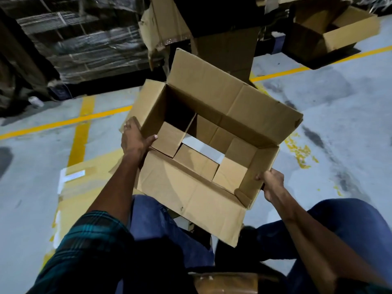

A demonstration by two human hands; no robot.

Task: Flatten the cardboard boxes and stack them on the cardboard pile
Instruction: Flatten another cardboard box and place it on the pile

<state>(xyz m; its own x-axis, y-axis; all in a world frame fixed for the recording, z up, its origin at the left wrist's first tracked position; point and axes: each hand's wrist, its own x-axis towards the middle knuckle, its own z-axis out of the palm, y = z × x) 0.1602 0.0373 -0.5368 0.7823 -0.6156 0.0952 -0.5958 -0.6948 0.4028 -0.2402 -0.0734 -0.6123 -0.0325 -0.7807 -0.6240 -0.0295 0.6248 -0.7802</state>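
I hold an open brown cardboard box (212, 115) above my knees, its top flaps spread outward. Its bottom flaps hang partly apart, so the pale floor shows through a gap in the base. My left hand (135, 139) grips the box's left wall, thumb inside and fingers outside. My right hand (270, 181) clasps the near right corner. A flattened cardboard sheet (89, 187) with a white label lies on the floor at my left, under my left arm.
Another open box (339, 32) stands at the far right. Torn cardboard pieces (167, 24) lean at the back centre. Wrapped dark pallets (74, 39) fill the back left. Yellow lines (80, 136) cross the grey floor.
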